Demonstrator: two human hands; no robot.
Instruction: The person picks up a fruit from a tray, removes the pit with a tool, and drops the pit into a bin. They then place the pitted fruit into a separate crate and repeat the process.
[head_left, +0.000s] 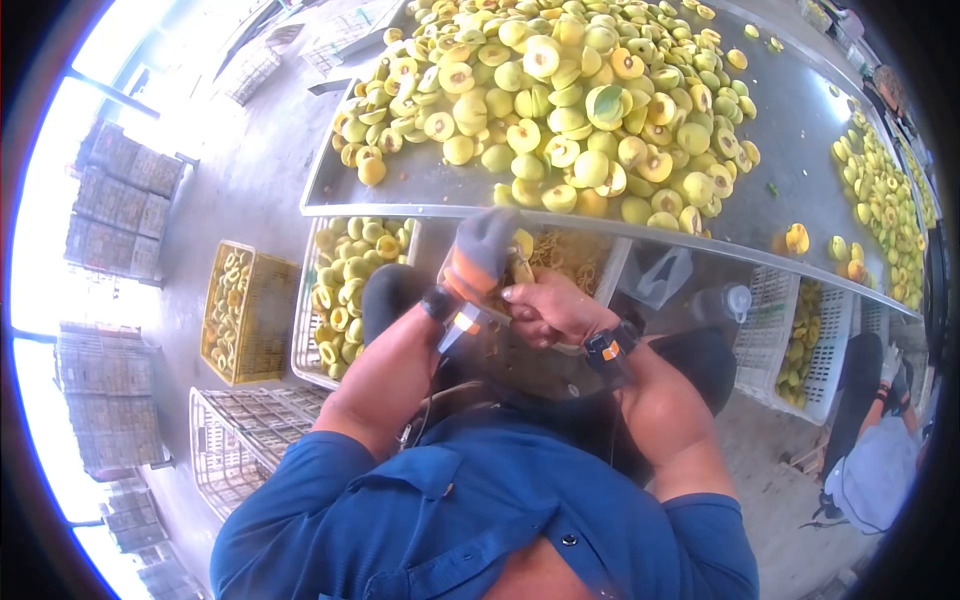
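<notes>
My left hand (482, 250), in a grey and orange glove, is closed around a yellow peach half (523, 241) just below the table's front edge. Close against it, my right hand (558, 308) is bare and curled into a fist. Whatever the right fingers grip is mostly hidden; a small yellowish piece shows between the two hands. Beneath them a bin of brownish pits and scraps (573, 252) is partly covered by my hands. On the metal table (430, 190) in front lies a large heap of halved peaches (560, 105), some with pits or hollows showing.
A crate of peach halves (352, 290) stands by my left knee, with a yellow crate (268, 310) farther left and a white crate (240, 440) nearer. Right of me are a plastic bag (665, 278), a clear jug (722, 302), white crates (765, 325) and a seated person (880, 460).
</notes>
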